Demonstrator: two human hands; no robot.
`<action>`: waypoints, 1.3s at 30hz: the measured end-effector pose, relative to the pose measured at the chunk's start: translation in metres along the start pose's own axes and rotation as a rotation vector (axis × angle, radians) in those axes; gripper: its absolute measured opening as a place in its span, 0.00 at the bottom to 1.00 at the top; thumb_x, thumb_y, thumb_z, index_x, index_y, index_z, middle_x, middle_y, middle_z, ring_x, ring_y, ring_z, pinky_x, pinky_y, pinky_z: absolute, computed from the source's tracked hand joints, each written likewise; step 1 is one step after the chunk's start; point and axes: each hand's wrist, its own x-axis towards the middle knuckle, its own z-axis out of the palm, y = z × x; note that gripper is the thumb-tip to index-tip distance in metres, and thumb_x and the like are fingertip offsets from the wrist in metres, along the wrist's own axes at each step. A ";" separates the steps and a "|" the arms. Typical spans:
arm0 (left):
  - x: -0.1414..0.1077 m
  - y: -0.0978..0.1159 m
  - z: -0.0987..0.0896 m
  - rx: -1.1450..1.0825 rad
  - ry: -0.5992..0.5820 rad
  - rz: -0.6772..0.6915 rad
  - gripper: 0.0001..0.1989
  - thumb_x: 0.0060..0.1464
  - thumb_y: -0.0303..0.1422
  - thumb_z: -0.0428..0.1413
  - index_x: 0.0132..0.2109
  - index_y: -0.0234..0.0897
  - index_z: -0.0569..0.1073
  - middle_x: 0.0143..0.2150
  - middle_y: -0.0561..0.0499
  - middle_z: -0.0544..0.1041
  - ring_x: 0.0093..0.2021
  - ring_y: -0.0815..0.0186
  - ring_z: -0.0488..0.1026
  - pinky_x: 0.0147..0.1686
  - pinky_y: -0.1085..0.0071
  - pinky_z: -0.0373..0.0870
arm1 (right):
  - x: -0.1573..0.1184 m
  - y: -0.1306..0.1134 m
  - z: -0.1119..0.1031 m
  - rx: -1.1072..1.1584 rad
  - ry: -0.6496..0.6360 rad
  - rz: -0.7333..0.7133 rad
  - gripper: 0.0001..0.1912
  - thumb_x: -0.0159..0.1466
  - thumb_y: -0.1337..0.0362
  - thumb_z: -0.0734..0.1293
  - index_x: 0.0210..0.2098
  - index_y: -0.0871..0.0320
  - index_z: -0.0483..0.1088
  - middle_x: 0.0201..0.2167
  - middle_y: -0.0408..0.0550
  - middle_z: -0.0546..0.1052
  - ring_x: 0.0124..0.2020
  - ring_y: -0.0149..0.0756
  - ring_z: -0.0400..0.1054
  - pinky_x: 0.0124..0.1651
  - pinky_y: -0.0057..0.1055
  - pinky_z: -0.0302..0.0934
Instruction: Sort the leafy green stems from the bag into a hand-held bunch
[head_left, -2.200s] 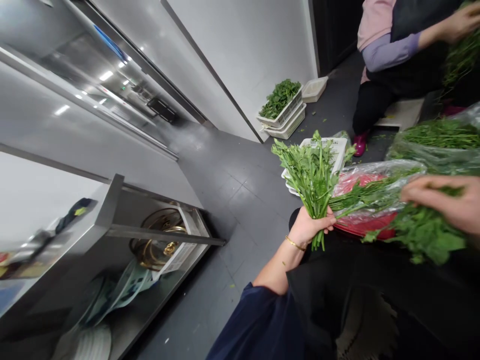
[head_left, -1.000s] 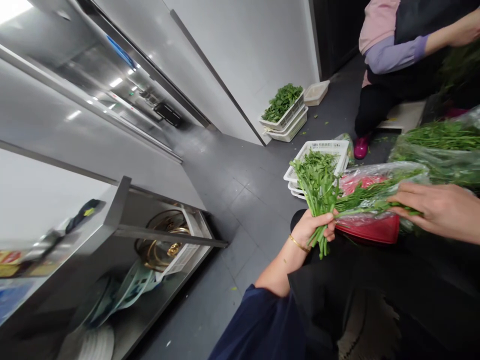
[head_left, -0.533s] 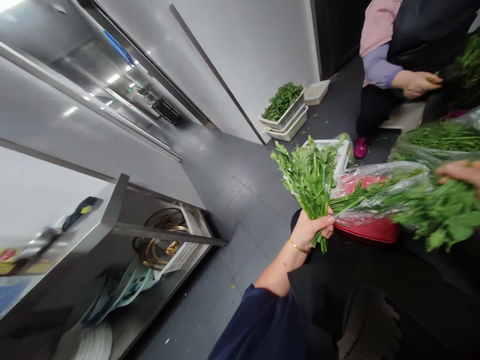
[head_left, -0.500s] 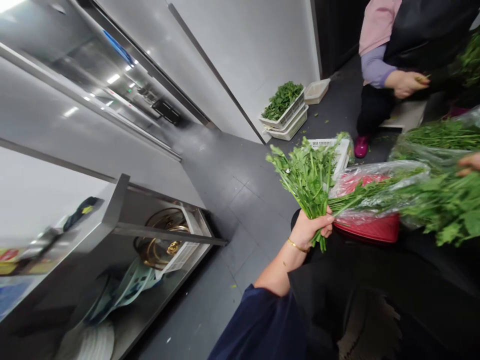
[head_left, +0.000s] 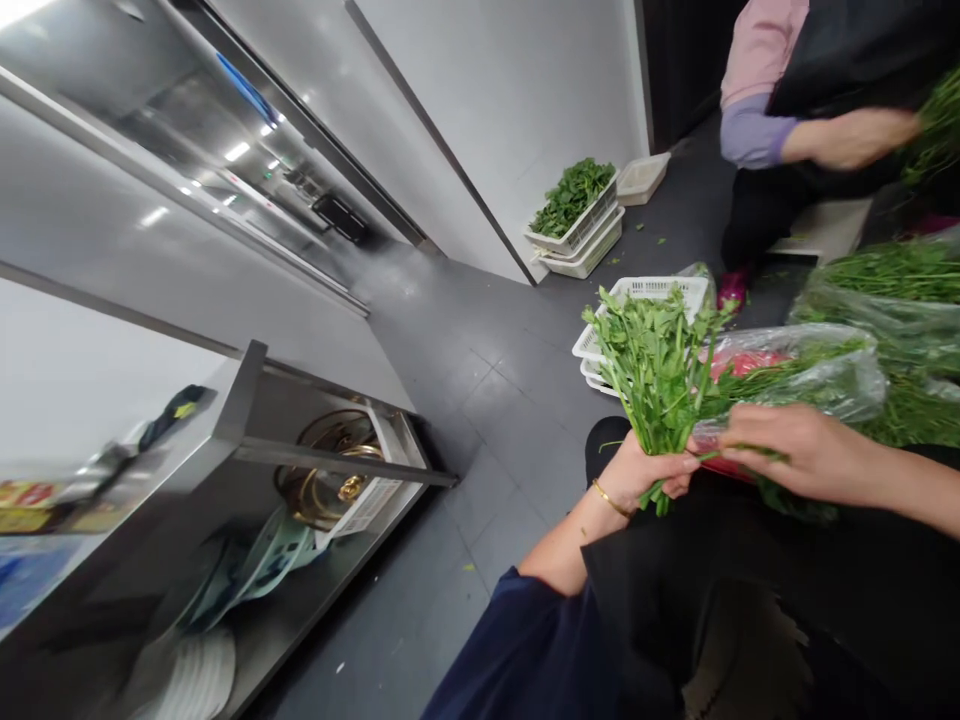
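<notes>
My left hand (head_left: 652,472) is closed round the lower stems of an upright bunch of leafy greens (head_left: 649,370), with cut ends showing below the fist. Just to its right, my right hand (head_left: 787,450) pinches some green stems (head_left: 709,457) that reach to the left thumb. Dark leaves hang under the right palm, partly hidden by it. Behind the hands lies a clear plastic bag (head_left: 847,375) of greens over something red (head_left: 750,362). A white basket (head_left: 664,288) stands past the bunch, partly covered by its leaves.
Stacked white baskets (head_left: 592,235) with greens stand by the wall, beside a pale tray (head_left: 643,180). Across from me a co-worker (head_left: 757,125) handles greens. More bagged greens (head_left: 892,280) lie at right. A steel shelf (head_left: 337,465) holding lids and plates is at left.
My right hand has come in from the right edge to beside the left hand, bringing green stems. The left hand and bunch have shifted slightly right. The co-worker's hand has moved right.
</notes>
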 end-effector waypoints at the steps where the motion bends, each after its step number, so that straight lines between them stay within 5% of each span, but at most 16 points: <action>1: -0.001 -0.002 -0.005 -0.019 0.009 0.010 0.19 0.41 0.34 0.69 0.36 0.32 0.70 0.17 0.61 0.64 0.14 0.78 0.57 0.18 0.75 0.55 | -0.003 0.005 -0.011 0.114 0.088 0.132 0.11 0.66 0.59 0.63 0.33 0.53 0.76 0.33 0.46 0.77 0.32 0.32 0.71 0.35 0.29 0.64; 5: -0.008 -0.004 -0.031 -0.065 0.152 0.161 0.18 0.43 0.36 0.68 0.36 0.33 0.69 0.15 0.63 0.62 0.13 0.78 0.55 0.18 0.75 0.54 | 0.002 0.038 -0.053 0.358 0.661 0.858 0.13 0.54 0.52 0.73 0.33 0.54 0.77 0.34 0.49 0.78 0.29 0.36 0.70 0.30 0.34 0.64; 7: -0.011 -0.006 -0.045 -0.075 0.239 0.242 0.19 0.43 0.38 0.68 0.35 0.34 0.68 0.15 0.63 0.61 0.13 0.78 0.54 0.18 0.75 0.54 | 0.021 0.062 -0.062 0.458 0.756 1.052 0.19 0.51 0.52 0.75 0.37 0.57 0.77 0.34 0.51 0.77 0.25 0.34 0.67 0.25 0.32 0.60; 11: -0.015 -0.015 -0.062 -0.105 0.344 0.292 0.21 0.44 0.41 0.68 0.36 0.35 0.67 0.14 0.63 0.61 0.13 0.77 0.55 0.19 0.75 0.55 | 0.081 0.123 -0.051 0.474 0.718 1.025 0.21 0.52 0.55 0.73 0.40 0.63 0.75 0.35 0.53 0.76 0.26 0.30 0.65 0.29 0.31 0.61; 16: -0.017 -0.022 -0.074 -0.096 0.418 0.253 0.20 0.45 0.40 0.68 0.35 0.34 0.67 0.14 0.60 0.64 0.14 0.75 0.59 0.18 0.76 0.57 | 0.173 0.196 -0.009 0.304 0.530 0.934 0.17 0.60 0.58 0.68 0.42 0.65 0.72 0.37 0.52 0.77 0.28 0.26 0.63 0.33 0.28 0.60; 20: -0.013 -0.017 -0.086 -0.118 0.451 0.225 0.21 0.44 0.41 0.68 0.35 0.33 0.67 0.16 0.58 0.67 0.14 0.76 0.60 0.17 0.77 0.56 | 0.231 0.225 0.023 0.198 0.239 0.814 0.24 0.53 0.56 0.74 0.45 0.63 0.74 0.39 0.50 0.78 0.33 0.29 0.67 0.44 0.32 0.62; 23: -0.009 -0.014 -0.094 -0.118 0.449 0.205 0.22 0.43 0.41 0.69 0.36 0.33 0.68 0.17 0.56 0.70 0.15 0.75 0.62 0.17 0.78 0.56 | 0.246 0.228 0.022 0.111 0.146 0.746 0.32 0.49 0.55 0.76 0.51 0.62 0.74 0.46 0.55 0.77 0.38 0.34 0.68 0.51 0.37 0.61; 25: -0.005 -0.014 -0.096 -0.117 0.429 0.199 0.22 0.42 0.41 0.69 0.36 0.33 0.68 0.18 0.55 0.71 0.14 0.75 0.62 0.16 0.78 0.57 | 0.234 0.218 0.009 0.076 0.158 0.728 0.30 0.55 0.53 0.71 0.54 0.62 0.72 0.49 0.57 0.76 0.39 0.34 0.68 0.52 0.37 0.60; 28: 0.002 -0.017 -0.092 -0.118 0.375 0.189 0.23 0.41 0.41 0.70 0.36 0.33 0.68 0.18 0.56 0.71 0.14 0.75 0.62 0.16 0.78 0.58 | 0.187 0.174 -0.007 0.128 0.108 0.722 0.27 0.63 0.48 0.63 0.47 0.66 0.73 0.35 0.55 0.77 0.32 0.33 0.67 0.40 0.34 0.63; 30: 0.007 -0.018 -0.083 -0.105 0.326 0.169 0.23 0.41 0.41 0.70 0.35 0.33 0.69 0.19 0.55 0.72 0.15 0.75 0.63 0.17 0.77 0.59 | 0.145 0.126 0.000 0.244 -0.083 0.678 0.27 0.60 0.43 0.66 0.41 0.62 0.76 0.26 0.49 0.75 0.26 0.33 0.67 0.31 0.31 0.63; 33: 0.015 -0.018 -0.063 -0.030 0.222 0.134 0.23 0.42 0.43 0.70 0.34 0.32 0.69 0.20 0.55 0.72 0.16 0.74 0.64 0.19 0.76 0.61 | 0.086 0.050 0.031 0.461 -0.361 0.501 0.24 0.63 0.44 0.64 0.46 0.56 0.75 0.29 0.45 0.77 0.28 0.33 0.69 0.32 0.30 0.65; 36: 0.020 -0.013 -0.043 0.063 0.097 0.107 0.22 0.42 0.44 0.69 0.33 0.31 0.72 0.23 0.52 0.73 0.20 0.72 0.68 0.23 0.74 0.65 | 0.042 0.007 0.049 0.474 -0.225 0.516 0.21 0.66 0.45 0.61 0.36 0.57 0.73 0.28 0.45 0.76 0.26 0.32 0.69 0.31 0.30 0.65; 39: 0.021 -0.006 -0.031 0.062 -0.024 0.072 0.23 0.40 0.43 0.70 0.35 0.30 0.74 0.31 0.46 0.77 0.27 0.68 0.74 0.29 0.71 0.71 | -0.005 0.017 0.023 0.439 -0.179 0.558 0.19 0.66 0.46 0.60 0.35 0.52 0.73 0.23 0.44 0.74 0.22 0.34 0.67 0.28 0.32 0.65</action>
